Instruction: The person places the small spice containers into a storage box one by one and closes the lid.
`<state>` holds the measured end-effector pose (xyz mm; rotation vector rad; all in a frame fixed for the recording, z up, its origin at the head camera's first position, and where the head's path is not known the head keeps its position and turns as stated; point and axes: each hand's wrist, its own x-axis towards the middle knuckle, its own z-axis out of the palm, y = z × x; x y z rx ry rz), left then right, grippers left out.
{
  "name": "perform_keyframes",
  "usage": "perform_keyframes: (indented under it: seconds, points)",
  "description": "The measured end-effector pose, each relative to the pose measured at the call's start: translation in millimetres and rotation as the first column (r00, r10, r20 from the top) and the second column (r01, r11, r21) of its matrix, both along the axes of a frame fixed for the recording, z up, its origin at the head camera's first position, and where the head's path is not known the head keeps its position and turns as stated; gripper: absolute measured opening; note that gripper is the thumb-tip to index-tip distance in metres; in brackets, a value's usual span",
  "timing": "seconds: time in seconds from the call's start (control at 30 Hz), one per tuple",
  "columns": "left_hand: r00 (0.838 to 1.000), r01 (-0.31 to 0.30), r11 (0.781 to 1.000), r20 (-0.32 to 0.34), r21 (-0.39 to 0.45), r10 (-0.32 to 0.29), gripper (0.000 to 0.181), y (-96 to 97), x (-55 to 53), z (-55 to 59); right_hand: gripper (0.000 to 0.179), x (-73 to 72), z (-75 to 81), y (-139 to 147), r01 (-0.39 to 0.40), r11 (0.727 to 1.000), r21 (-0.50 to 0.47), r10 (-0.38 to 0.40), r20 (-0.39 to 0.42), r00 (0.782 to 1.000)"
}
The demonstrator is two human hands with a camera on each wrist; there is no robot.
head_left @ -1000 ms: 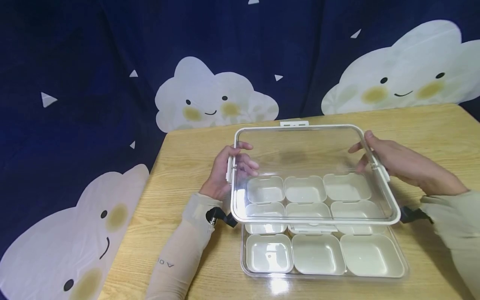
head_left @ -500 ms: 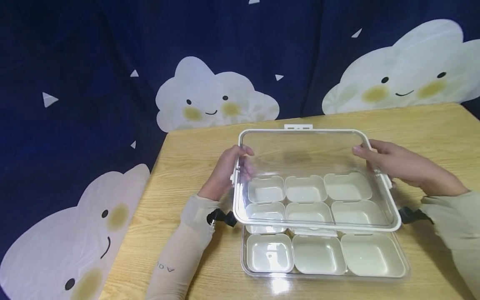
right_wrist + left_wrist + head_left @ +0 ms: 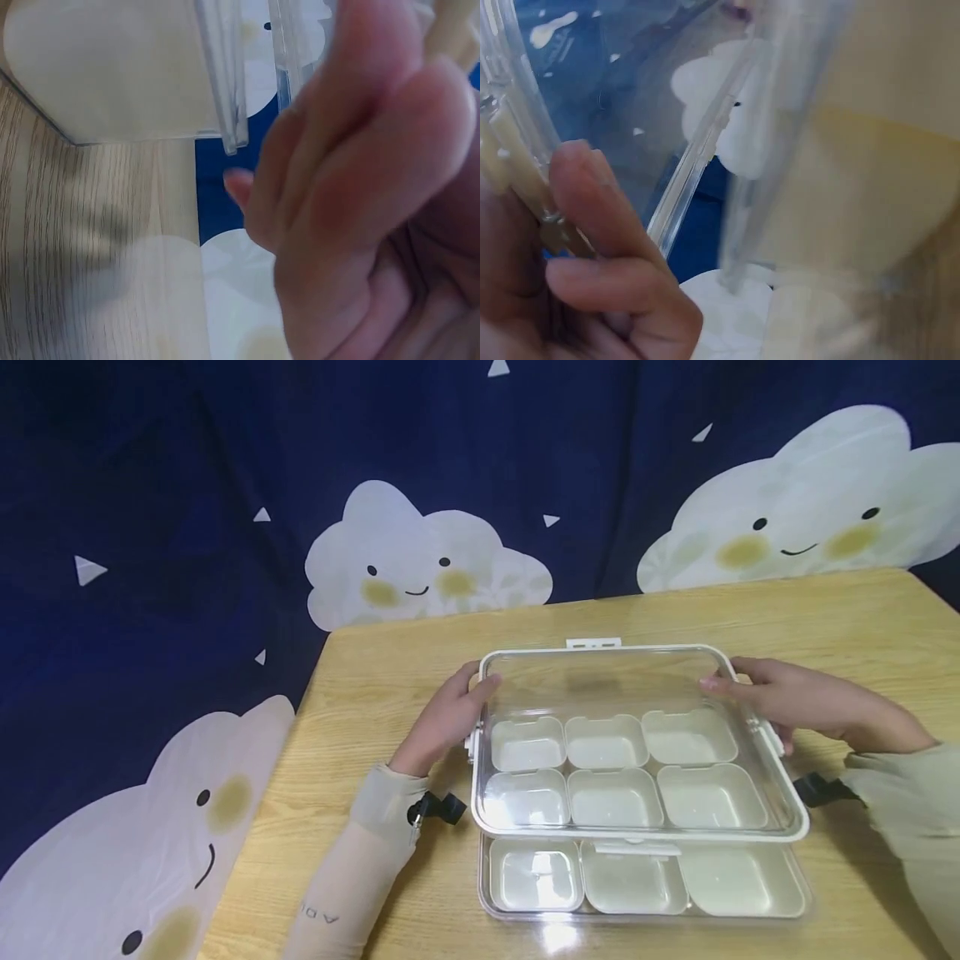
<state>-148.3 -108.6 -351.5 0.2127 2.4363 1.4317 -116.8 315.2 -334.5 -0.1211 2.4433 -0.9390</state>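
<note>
A clear lid with a white rim [image 3: 637, 837] is held over a clear box [image 3: 645, 917] of cream inner cups [image 3: 636, 878]. My left hand [image 3: 447, 714] grips the lid's left edge, thumb on top. On the opposite edge, my right hand [image 3: 813, 702] holds it with its thumb over the rim. In the left wrist view, bent fingers [image 3: 607, 217] lie by the lid's edge and latch. The right wrist view shows the box wall [image 3: 112, 75] apart from the lid's edge. The cups' front row shows below the lid; the others show through it.
The box stands on a wooden table [image 3: 360, 693]. Behind and left of the table hangs a dark blue cloth [image 3: 225, 435] with white clouds. White latches, such as the far one [image 3: 593, 643], stick out from the lid's sides. Black straps [image 3: 438, 808] circle both wrists.
The lid has come down and nearer to the box, its far edge dropping most. Over the last second, my right thumb has moved onto the lid's top. The box has stayed in place.
</note>
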Motion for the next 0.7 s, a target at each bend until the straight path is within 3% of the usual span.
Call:
perform_keyframes:
  seconds: [0.17, 0.27, 0.47, 0.6, 0.7]
  points:
    - [0.998, 0.007, 0.998, -0.068, -0.057, -0.011, 0.046, -3.3, 7.5, -5.4, 0.072, 2.4, -1.5, -6, 0.006, 1.0, 0.0, -0.006, -0.028, 1.0]
    - [0.992, -0.005, 0.991, -0.123, -0.136, -0.012, 0.048, -4.1, 15.2, -7.0, 0.065, 7.7, -4.9, -10, 0.004, 1.0, -0.01, -0.005, -0.061, 0.998]
    - [0.987, 0.007, 0.966, -0.152, -0.259, -0.048, 0.055, -5.0, 28.5, -14.1, 0.055, 18.5, -10.8, -14, 0.007, 0.999, 0.053, 0.003, -0.176, 0.984]
    - [0.981, 0.006, 0.959, -0.185, -0.282, -0.061, 0.053, -6.1, 32.4, -15.0, 0.055, 19.9, -13.4, -16, -0.008, 0.99, 0.143, 0.047, -0.268, 0.962]
    - [0.976, 0.008, 0.956, -0.205, -0.295, -0.071, 0.053, -7.7, 34.4, -14.2, 0.056, 20.1, -16.1, -17, -0.021, 0.979, 0.204, 0.093, -0.35, 0.932]
